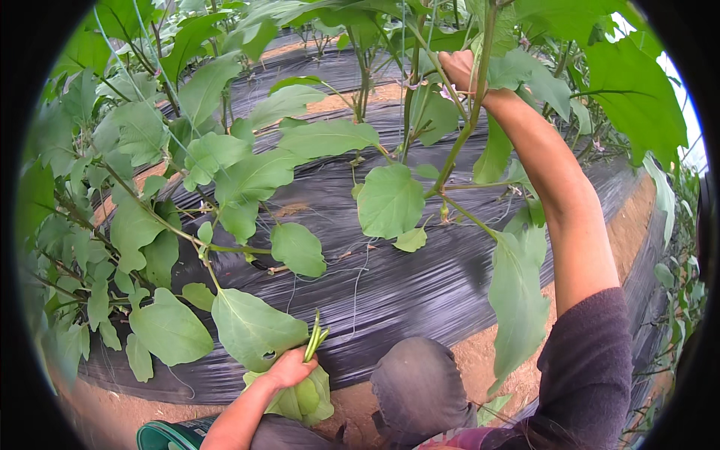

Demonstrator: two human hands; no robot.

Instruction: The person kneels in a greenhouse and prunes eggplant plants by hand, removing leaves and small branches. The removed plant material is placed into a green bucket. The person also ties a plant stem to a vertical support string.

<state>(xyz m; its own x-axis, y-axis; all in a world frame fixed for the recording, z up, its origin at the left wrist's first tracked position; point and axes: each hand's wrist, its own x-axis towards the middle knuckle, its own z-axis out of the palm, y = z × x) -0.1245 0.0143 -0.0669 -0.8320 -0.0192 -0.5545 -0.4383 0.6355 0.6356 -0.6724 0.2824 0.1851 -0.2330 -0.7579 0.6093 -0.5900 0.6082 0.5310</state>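
Observation:
Low down, my left hand (291, 368) is closed around the stalks of a bunch of picked eggplant leaves (309, 396). The cut green stalk ends (317, 337) stick up past the fingers, and the blades hang below. A large leaf (255, 330) with small holes, still on its plant, is right beside this hand. My right arm reaches far forward and up to an eggplant plant. There my right hand (459, 71) is curled behind the thick green stem (459, 154), near a pale purple flower (452, 93). Stems partly hide its fingers, and what they grip cannot be made out.
Black plastic mulch (420, 300) covers the bed under the plants, with bare soil (480, 360) along its edge. Thin support strings (154, 60) run upward at the left. A green tub (161, 435) stands at the lower left, by my knee (420, 382). Dense foliage crowds both sides.

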